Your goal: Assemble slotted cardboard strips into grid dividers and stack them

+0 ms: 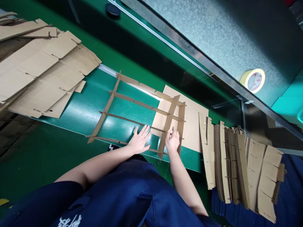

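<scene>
A grid of slotted cardboard strips (138, 103) stands on edge on the green table. Long strips cross a single strip at the left end and two short ones at the right. My left hand (139, 141) is open, fingers spread, over the near long strips. My right hand (172, 142) is closed at the inner of the two right cross strips (169, 123), thumb side against it; its fingertips are partly hidden. Beyond that stands the outer cross strip (181, 126). A flat cardboard sheet (193, 126) lies under the grid's right end.
Slotted cardboard sheets (47, 69) are piled at the left. Several rows of cardboard strips (233, 164) stand at the right. A roll of yellow tape (253, 80) rests on the raised metal surface (213, 37). A black round object (113, 10) is at the back.
</scene>
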The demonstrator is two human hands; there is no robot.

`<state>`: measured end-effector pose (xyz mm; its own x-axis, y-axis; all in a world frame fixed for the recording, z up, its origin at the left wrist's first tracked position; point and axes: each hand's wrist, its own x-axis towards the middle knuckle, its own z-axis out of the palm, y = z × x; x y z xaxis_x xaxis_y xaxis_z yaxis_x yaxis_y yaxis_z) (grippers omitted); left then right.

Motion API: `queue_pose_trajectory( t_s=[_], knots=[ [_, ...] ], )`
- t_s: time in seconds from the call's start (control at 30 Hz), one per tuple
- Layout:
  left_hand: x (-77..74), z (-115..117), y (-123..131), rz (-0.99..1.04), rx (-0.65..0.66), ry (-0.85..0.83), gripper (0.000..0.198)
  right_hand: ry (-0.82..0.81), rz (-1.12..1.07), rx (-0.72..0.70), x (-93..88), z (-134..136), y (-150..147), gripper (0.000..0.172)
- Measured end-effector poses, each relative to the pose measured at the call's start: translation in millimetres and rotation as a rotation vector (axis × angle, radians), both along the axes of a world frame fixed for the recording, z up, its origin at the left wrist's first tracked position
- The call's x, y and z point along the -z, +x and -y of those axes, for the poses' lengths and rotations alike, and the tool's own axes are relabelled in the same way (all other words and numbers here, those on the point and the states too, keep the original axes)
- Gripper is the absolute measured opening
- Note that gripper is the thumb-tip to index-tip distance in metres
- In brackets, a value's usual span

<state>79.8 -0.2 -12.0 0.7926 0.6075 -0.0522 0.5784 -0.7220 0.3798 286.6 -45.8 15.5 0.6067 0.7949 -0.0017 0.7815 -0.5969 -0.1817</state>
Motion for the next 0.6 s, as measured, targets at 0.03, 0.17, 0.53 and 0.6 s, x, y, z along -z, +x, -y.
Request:
queue_pose_trajectory(
  t_s=[0.03, 0.17, 0.53, 0.6],
  knots=[
    [-0.2, 0, 0, -0.002, -0.004, -0.004, 0.073, 0.046, -0.003, -0.025, -1.6, -16, 9, 0.057],
    [-2.6, 0, 0, -0.014, -0.013, -0.026, 0.073, -0.011, -0.11, -0.039, 0.9, -81, 37, 0.061],
    [-4.6, -2, 0, 0.012, -0.022, -0.061, 0.07, -0.032, -0.185, -0.049, 21.3, -100, 46, 0.058],
    [-3.6, -2, 0, 0.019, -0.016, -0.067, 0.07, -0.039, -0.17, -0.038, 19.3, -101, 50, 0.058]
  ],
)
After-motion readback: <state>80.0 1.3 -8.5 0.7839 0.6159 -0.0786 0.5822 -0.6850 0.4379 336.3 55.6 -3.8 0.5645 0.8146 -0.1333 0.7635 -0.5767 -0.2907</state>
